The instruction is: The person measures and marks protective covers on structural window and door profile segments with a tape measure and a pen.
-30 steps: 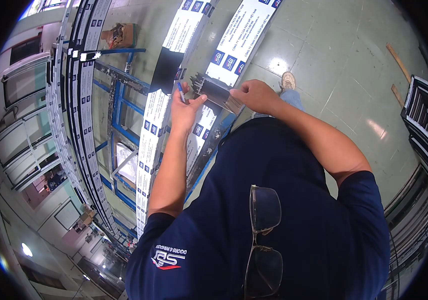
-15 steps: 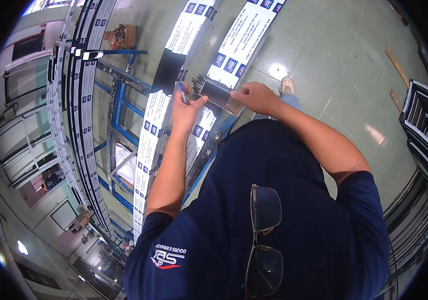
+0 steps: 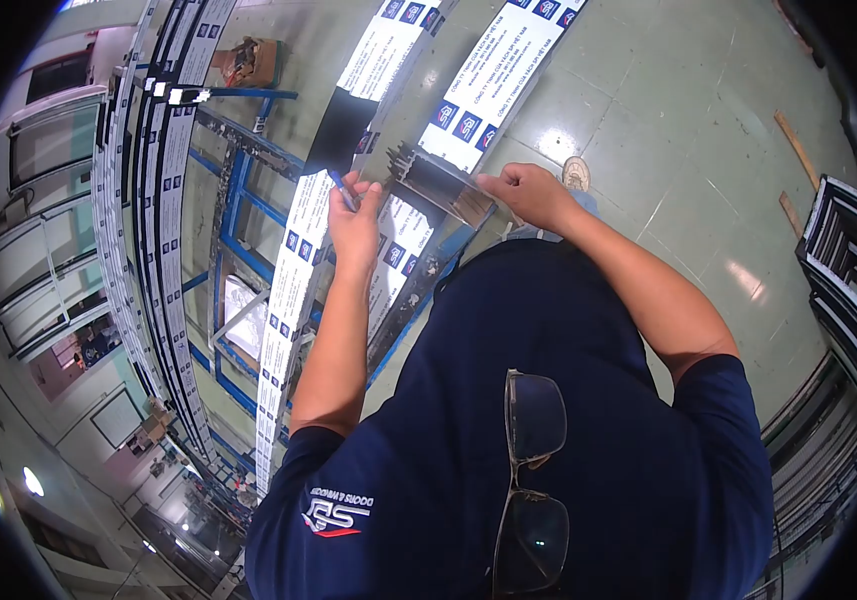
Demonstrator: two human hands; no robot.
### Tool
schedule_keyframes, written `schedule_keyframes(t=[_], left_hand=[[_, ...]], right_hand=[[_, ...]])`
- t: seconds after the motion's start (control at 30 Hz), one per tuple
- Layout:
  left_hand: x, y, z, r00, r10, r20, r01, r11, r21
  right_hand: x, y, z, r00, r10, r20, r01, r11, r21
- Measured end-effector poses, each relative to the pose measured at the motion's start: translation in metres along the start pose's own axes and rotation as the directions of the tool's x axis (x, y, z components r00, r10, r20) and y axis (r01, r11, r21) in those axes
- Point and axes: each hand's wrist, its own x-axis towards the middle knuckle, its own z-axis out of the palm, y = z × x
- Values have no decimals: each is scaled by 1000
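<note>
The short dark, ridged metal-looking profile piece [image 3: 436,182] lay across the right-hand long profile in white printed film [image 3: 508,75], over a stretch where the film gave way to a dark surface. The right hand [image 3: 526,192] had its thumb and forefinger closed on the piece's near-right end, the other fingers curled in. A hold at one end alone looked likely to let the piece swing; even downward pressure, with its edge square to the long profile, seemed the sounder way.

The left hand [image 3: 353,232] pinched a slim blue-and-white pen [image 3: 348,194] between nearly shut fingers, just beside the piece and apart from it. Which end was the writing tip could not be told. A low pen angle, close against an edge, would probably have suited best.

Beyond that hand ran the left-hand long film-wrapped profile [image 3: 293,240], with a bare black section [image 3: 341,130]. Farther left stood a blue-painted metal frame [image 3: 234,198]; pale green tiled floor [image 3: 648,130] spread to the right.
</note>
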Motion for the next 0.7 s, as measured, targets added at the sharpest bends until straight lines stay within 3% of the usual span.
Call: schedule_keyframes(t=[0.2, 0.4, 0.47, 0.63, 0.7], left_hand=[[7, -12, -5, 998, 59, -8, -59, 998, -29], [12, 9, 9, 994, -88, 64, 91, 994, -55], [24, 15, 13, 969, -191, 158, 183, 981, 60], [41, 9, 20, 966, -205, 160, 212, 977, -28], [44, 4, 20, 962, -192, 197, 191, 981, 25]], right_hand=[[-8, 5, -1, 1000, 9, -21, -8, 999, 32], [-14, -9, 3, 998, 14, 62, -16, 1000, 19], [-8, -9, 7, 996, 15, 91, -17, 1000, 25], [2, -1, 16, 988, 69, 138, -78, 995, 59], [-2, -5, 16, 993, 34, 116, -38, 999, 32]])
